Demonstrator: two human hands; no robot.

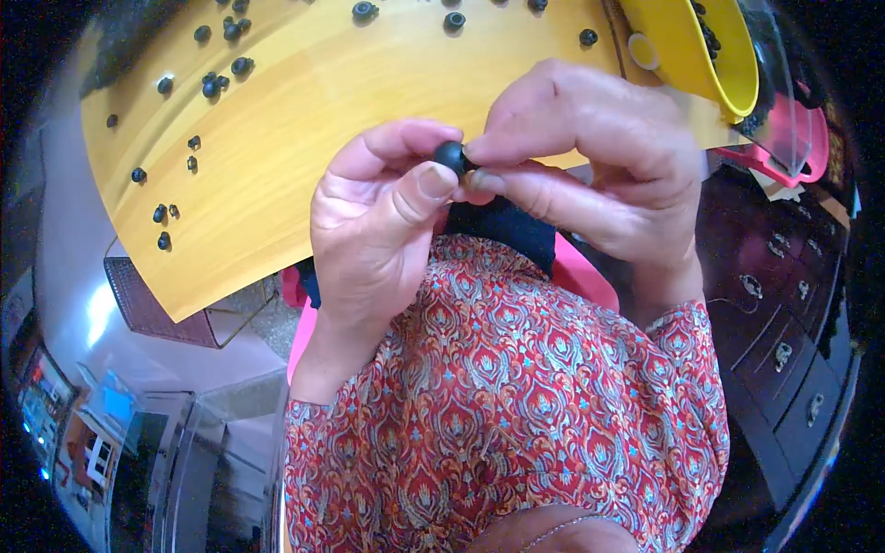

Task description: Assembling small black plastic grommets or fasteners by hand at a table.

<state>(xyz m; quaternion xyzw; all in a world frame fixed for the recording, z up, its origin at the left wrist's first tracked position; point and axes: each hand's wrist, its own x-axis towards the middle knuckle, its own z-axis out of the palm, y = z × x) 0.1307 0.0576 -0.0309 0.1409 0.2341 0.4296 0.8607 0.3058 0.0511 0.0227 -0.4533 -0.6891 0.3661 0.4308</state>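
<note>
Both my hands are raised close to the camera over the near edge of a yellow wooden table (pixel 304 120). My left hand (pixel 378 221) and my right hand (pixel 590 157) pinch one small round black part (pixel 451 156) between thumbs and fingertips. The part sits at the meeting point of the two hands. Several similar small black parts (pixel 214 85) lie scattered across the table's far and left areas. A yellow bowl (pixel 691 46) at the table's right end holds more black pieces.
A pink container with a clear lid (pixel 793 147) stands beside the bowl at the right. A dark drawer cabinet (pixel 784 313) lies to my right. A brown mesh basket (pixel 152 304) sits under the table's left side. My patterned red sleeves fill the lower frame.
</note>
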